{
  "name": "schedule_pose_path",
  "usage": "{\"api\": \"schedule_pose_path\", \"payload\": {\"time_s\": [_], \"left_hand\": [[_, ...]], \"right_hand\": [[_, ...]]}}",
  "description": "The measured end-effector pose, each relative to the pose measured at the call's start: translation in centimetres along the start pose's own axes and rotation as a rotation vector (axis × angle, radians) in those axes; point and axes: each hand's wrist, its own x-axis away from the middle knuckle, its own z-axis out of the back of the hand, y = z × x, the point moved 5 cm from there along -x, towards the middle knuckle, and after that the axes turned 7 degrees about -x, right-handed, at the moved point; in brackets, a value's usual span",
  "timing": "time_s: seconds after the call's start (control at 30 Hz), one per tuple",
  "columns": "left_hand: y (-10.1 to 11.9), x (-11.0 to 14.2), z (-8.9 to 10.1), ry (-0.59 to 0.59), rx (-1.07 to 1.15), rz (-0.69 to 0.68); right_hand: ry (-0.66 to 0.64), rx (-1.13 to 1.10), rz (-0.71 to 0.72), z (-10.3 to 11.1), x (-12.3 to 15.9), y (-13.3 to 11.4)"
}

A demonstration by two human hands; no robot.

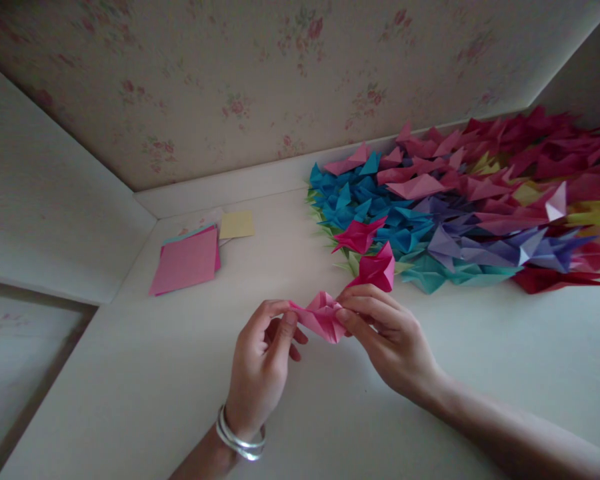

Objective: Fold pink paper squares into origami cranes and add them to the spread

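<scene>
A half-folded pink origami piece [321,315] is held just above the white table [130,387]. My left hand [263,363], with silver bangles on the wrist, pinches its left tip between thumb and fingers. My right hand [385,333] pinches its right side. Just beyond my right fingers lies a finished magenta origami figure [377,269], with another magenta one [359,235] behind it.
A big heap of folded paper figures [480,200] in blue, purple, pink, red and yellow covers the table's far right. A stack of pink square sheets [186,261] and a yellow sheet [237,225] lie at the far left, near the flowered wall [260,87].
</scene>
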Motion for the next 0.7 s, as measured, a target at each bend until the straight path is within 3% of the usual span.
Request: {"api": "schedule_pose_path", "payload": {"time_s": [0.37,0.63,0.7], "left_hand": [[-0.7,-0.8,0.5,0.126,0.228,0.098],[-1.4,-0.6,0.9,0.182,0.3,0.127],[-1.5,-0.8,0.7,0.15,0.273,0.149]], "right_hand": [[0.114,-0.244,-0.21,0.4,0.0,0.9],[0.169,-0.273,-0.245,0.3,-0.1,1.0],[0.167,-0.28,-0.243,0.3,-0.1,1.1]]}}
